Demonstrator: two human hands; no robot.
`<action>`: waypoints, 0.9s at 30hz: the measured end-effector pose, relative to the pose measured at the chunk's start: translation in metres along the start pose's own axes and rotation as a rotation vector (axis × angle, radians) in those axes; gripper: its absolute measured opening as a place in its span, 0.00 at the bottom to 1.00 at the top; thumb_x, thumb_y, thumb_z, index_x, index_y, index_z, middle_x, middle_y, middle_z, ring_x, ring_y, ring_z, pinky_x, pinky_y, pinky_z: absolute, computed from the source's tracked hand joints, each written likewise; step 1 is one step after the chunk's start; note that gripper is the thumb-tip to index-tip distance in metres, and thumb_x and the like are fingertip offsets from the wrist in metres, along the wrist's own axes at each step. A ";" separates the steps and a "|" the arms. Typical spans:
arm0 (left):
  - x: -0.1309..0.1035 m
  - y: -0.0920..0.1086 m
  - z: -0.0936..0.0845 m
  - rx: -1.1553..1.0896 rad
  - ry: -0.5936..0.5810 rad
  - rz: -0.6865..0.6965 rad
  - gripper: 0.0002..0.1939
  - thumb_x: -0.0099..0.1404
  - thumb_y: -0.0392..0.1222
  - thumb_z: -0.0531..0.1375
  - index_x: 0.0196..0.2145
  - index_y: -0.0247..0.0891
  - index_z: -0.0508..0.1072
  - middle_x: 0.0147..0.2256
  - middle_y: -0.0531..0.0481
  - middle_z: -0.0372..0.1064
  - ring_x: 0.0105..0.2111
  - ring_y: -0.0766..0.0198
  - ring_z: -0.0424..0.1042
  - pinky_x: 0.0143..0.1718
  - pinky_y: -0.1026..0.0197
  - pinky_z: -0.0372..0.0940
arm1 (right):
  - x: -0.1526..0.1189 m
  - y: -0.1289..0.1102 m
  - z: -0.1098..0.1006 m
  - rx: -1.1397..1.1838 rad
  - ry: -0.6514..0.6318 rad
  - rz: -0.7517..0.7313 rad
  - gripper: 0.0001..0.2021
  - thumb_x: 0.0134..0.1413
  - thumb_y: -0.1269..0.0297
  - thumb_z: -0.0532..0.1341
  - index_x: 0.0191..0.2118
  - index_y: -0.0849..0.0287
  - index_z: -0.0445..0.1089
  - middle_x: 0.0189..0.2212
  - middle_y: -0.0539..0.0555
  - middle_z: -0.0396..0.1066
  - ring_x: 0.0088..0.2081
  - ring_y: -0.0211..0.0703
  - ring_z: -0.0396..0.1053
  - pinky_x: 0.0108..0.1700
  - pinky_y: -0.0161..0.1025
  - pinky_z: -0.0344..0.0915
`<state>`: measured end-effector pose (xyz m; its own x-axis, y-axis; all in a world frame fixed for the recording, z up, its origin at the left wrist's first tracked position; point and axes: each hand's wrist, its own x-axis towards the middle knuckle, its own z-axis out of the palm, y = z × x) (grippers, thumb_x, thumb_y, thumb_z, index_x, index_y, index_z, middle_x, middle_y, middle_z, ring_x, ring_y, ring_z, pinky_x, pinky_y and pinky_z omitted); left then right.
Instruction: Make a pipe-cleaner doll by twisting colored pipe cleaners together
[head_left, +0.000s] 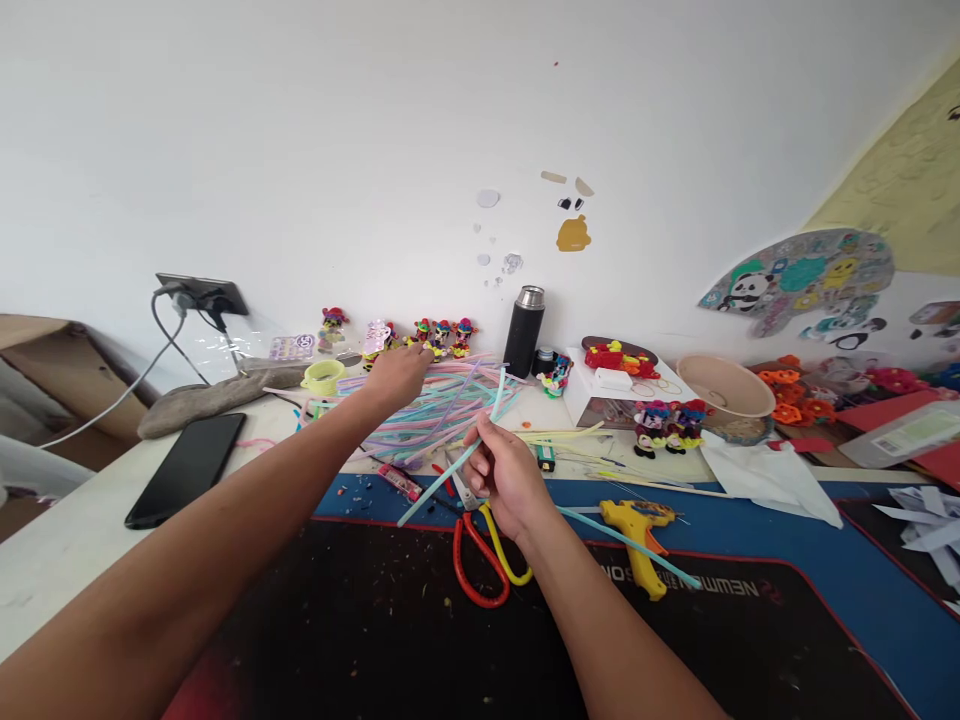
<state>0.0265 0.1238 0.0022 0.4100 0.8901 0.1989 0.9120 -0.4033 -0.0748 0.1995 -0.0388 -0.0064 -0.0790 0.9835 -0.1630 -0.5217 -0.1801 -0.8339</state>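
A pale blue pipe cleaner (pixel 439 483) is pinched between the thumb and fingers of my right hand (pixel 506 470), slanting from lower left to upper right. My left hand (pixel 401 378) reaches over the far side of a pile of pastel pipe cleaners (pixel 420 425), close to the small fuzzy dolls (pixel 442 338). Its fingers are curled; whatever is in them is hidden. Below my right hand lie scissors (pixel 480 575) with one red and one yellow handle. Another blue pipe cleaner (pixel 630 545) runs from behind my right wrist across a yellow glue gun (pixel 637 540).
At the back stands a black thermos (pixel 525 332), beside a white box (pixel 600 395). Further right are a beige bowl (pixel 724 385) and tissue (pixel 772 480). A phone (pixel 187 470) and yellow tape roll (pixel 324 376) lie left. A black mat (pixel 360 620) covers the front.
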 end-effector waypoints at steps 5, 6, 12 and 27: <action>-0.032 -0.001 -0.007 -0.120 -0.179 0.150 0.25 0.69 0.62 0.55 0.51 0.41 0.77 0.48 0.42 0.76 0.48 0.49 0.75 0.44 0.55 0.67 | -0.002 -0.001 0.001 0.008 -0.002 0.004 0.26 0.42 0.40 0.73 0.27 0.60 0.69 0.12 0.41 0.54 0.14 0.31 0.55 0.15 0.29 0.44; -0.039 -0.002 -0.007 -0.142 -0.209 0.171 0.26 0.69 0.63 0.54 0.51 0.41 0.77 0.47 0.42 0.76 0.48 0.49 0.75 0.43 0.56 0.66 | -0.002 -0.001 0.002 0.007 -0.002 0.003 0.26 0.42 0.40 0.73 0.27 0.60 0.69 0.12 0.41 0.54 0.14 0.31 0.55 0.15 0.29 0.44; -0.070 0.000 -0.006 -0.188 -0.201 0.249 0.24 0.69 0.60 0.58 0.52 0.41 0.75 0.48 0.42 0.75 0.49 0.50 0.74 0.47 0.55 0.66 | -0.003 0.001 0.002 0.009 -0.014 0.003 0.25 0.44 0.40 0.73 0.27 0.60 0.70 0.13 0.41 0.54 0.14 0.30 0.54 0.15 0.29 0.44; -0.068 0.013 0.004 -0.060 -0.129 0.223 0.14 0.68 0.35 0.53 0.48 0.40 0.73 0.46 0.40 0.75 0.48 0.50 0.74 0.45 0.53 0.68 | -0.002 0.004 0.000 -0.016 -0.012 -0.009 0.25 0.46 0.41 0.72 0.27 0.60 0.70 0.13 0.41 0.54 0.14 0.31 0.55 0.15 0.29 0.44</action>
<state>0.0100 0.0588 -0.0167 0.6027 0.7958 0.0577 0.7979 -0.6011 -0.0443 0.1974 -0.0412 -0.0091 -0.0850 0.9852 -0.1490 -0.5085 -0.1715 -0.8438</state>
